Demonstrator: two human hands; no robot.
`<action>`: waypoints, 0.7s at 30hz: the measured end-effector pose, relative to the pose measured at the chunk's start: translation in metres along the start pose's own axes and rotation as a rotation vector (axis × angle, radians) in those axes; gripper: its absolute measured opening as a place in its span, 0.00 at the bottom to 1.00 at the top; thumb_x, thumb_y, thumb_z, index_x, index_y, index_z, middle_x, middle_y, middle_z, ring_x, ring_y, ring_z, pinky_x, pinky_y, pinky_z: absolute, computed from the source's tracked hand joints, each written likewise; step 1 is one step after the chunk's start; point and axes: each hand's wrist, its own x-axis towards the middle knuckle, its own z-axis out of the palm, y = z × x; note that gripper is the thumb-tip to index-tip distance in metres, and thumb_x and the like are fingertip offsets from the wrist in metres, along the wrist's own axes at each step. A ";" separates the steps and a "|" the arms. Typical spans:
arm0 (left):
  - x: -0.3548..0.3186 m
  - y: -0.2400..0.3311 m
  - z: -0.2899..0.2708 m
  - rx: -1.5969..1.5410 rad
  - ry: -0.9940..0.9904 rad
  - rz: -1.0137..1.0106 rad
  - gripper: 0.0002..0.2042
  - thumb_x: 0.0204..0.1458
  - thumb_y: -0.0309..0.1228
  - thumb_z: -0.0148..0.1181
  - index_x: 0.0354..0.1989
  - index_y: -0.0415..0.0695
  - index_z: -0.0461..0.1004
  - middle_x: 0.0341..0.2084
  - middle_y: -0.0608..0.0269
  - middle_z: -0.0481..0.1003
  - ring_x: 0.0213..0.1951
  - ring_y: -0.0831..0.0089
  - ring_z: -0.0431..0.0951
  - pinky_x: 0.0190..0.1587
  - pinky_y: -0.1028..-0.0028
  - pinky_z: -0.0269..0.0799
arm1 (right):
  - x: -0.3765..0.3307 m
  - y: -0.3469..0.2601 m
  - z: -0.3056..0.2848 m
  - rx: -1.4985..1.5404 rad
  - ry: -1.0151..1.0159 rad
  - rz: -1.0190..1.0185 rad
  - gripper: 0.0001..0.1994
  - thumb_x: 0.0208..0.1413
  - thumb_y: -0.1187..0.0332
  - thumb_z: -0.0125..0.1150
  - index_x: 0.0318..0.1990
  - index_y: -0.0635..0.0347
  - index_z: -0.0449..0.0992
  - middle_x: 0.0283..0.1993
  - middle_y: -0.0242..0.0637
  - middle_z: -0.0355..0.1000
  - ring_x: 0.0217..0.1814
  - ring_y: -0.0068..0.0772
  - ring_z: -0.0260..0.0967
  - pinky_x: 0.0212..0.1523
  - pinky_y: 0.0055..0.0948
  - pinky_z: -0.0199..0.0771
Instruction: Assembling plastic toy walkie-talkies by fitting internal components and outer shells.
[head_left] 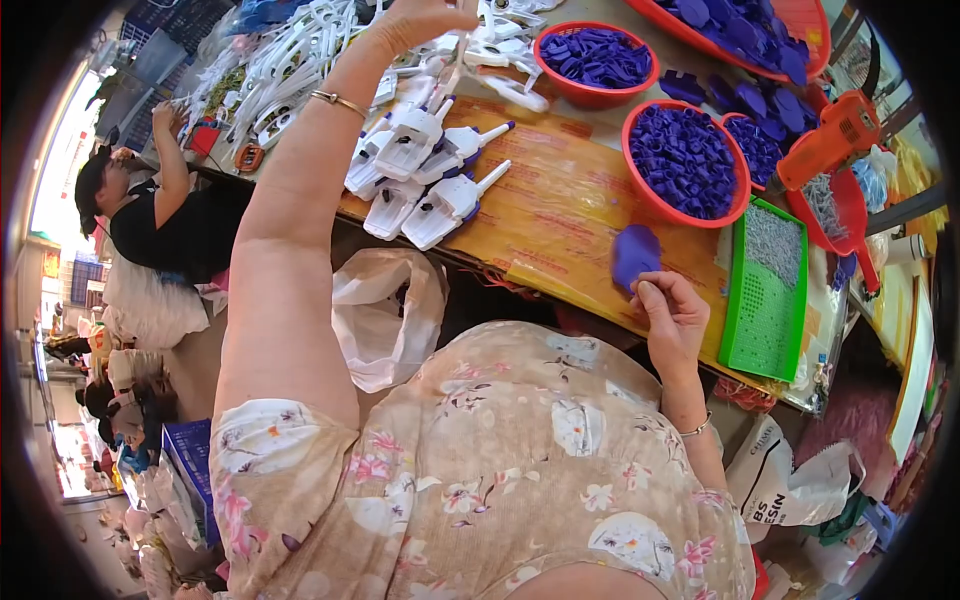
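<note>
The left hand (425, 18) reaches far across the table (560, 210), fingers closed on a white part (462, 62) above the stacked white housings (425, 175), while the near right hand (672, 315) pinches a purple piece (634, 255), keeping it ready beside the red bowls (685, 160) of purple parts.

Assembly workshop: red bowls (686, 160) of purple parts, orange power screwdriver (826, 138).

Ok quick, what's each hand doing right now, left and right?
Left hand: stretched out over the pile of white parts, fingers curled on a white piece; grip partly out of frame.
Right hand: closed on a purple plastic part.
</note>
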 end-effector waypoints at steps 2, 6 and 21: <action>0.003 0.013 -0.003 0.138 0.055 -0.230 0.20 0.33 0.24 0.62 0.40 0.37 0.69 0.30 0.61 0.72 0.32 0.76 0.72 0.36 0.77 0.69 | 0.000 0.000 0.002 0.000 -0.001 -0.002 0.04 0.55 0.76 0.54 0.36 0.67 0.74 0.32 0.32 0.73 0.29 0.16 0.66 0.31 0.15 0.67; 0.000 0.039 0.008 -0.279 0.068 -0.249 0.21 0.35 0.22 0.61 0.43 0.37 0.68 0.30 0.64 0.72 0.33 0.77 0.73 0.36 0.77 0.71 | -0.002 0.000 0.003 0.019 -0.014 0.004 0.04 0.55 0.76 0.54 0.36 0.66 0.74 0.32 0.31 0.73 0.29 0.15 0.66 0.30 0.14 0.66; -0.101 0.061 0.129 -0.050 -0.329 -0.014 0.27 0.38 0.31 0.61 0.51 0.38 0.64 0.40 0.50 0.72 0.44 0.54 0.73 0.49 0.62 0.68 | 0.003 -0.009 0.011 -0.064 -0.080 0.069 0.04 0.54 0.75 0.54 0.35 0.65 0.74 0.30 0.29 0.72 0.27 0.13 0.65 0.29 0.13 0.65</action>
